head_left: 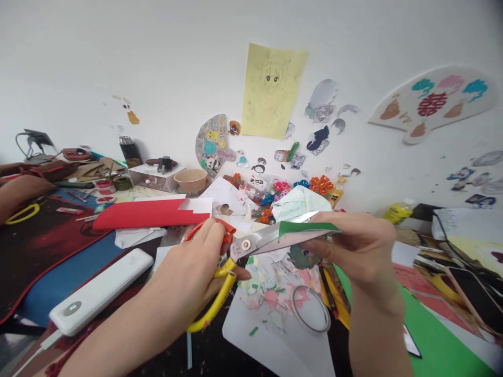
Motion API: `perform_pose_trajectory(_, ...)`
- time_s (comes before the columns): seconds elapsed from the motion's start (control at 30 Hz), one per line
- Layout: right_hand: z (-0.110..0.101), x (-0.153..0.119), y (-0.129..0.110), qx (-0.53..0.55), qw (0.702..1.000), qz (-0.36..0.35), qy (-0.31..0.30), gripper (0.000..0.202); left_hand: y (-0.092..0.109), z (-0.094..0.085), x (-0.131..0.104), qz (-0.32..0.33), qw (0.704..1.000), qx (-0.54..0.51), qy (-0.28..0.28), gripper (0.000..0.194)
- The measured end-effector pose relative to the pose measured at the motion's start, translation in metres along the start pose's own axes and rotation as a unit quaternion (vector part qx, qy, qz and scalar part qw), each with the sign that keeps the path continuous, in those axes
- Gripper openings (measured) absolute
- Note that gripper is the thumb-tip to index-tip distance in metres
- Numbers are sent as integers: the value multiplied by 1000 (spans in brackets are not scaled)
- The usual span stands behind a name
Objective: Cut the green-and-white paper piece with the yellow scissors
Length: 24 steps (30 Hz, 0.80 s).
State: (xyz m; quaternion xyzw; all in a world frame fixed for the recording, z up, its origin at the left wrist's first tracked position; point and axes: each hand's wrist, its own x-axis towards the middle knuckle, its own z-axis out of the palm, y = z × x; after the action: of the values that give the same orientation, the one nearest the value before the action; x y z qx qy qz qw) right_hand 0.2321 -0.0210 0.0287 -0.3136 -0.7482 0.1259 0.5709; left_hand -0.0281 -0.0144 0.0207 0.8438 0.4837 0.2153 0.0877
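My left hand [200, 254] is closed on a pair of scissors [246, 244] with one red and one yellow handle, its blades parted and pointing right. A narrow green paper piece [301, 227] lies between the blades. My right hand [353, 241] pinches the paper near the blade tips, and its fingers partly hide the paper's right end. Beneath the scissors, green, pink and white scraps [271, 296] are scattered over a white sheet [283, 343].
A white power bank [102, 290] and red paper [149, 213] are at the left. Tape ring [310, 309], green sheet [436, 330] and phone [475, 298] sit to the right. Another person's arm [23, 192] reaches in at far left. Flowers [282, 191] stand by the wall.
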Motion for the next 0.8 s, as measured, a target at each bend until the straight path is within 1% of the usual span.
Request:
perform_pose_trajectory(0.1,-4,2,-3,-19,1000,0,-22,6,-3,0,-3,-6,1000,25,-4,15)
perform_pose_trajectory(0.17,-5,2,-5,-33,999,6,-31,9,-5,1,-5,-8,999,31,-9,15)
perform_pose_trajectory(0.3,-6,2,-6,-34,998,17,-48,12,-9,4,-7,-11,1000,16,-20,12)
perform_pose_trajectory(0.4,-8,1,-5,-32,998,6,-51,10,-11,5,-8,-9,1000,8,-20,10)
perform_pose_trajectory(0.57,-10,0,-5,-31,998,7,-55,9,-10,5,-9,-27,999,1,-25,11)
perform_pose_trajectory(0.67,-11,0,-5,-35,998,17,-54,11,-8,6,-7,-32,999,-16,-26,13)
perform_pose_trajectory(0.8,-13,0,-4,-36,998,15,-57,13,-4,5,-4,-50,998,-4,-36,13)
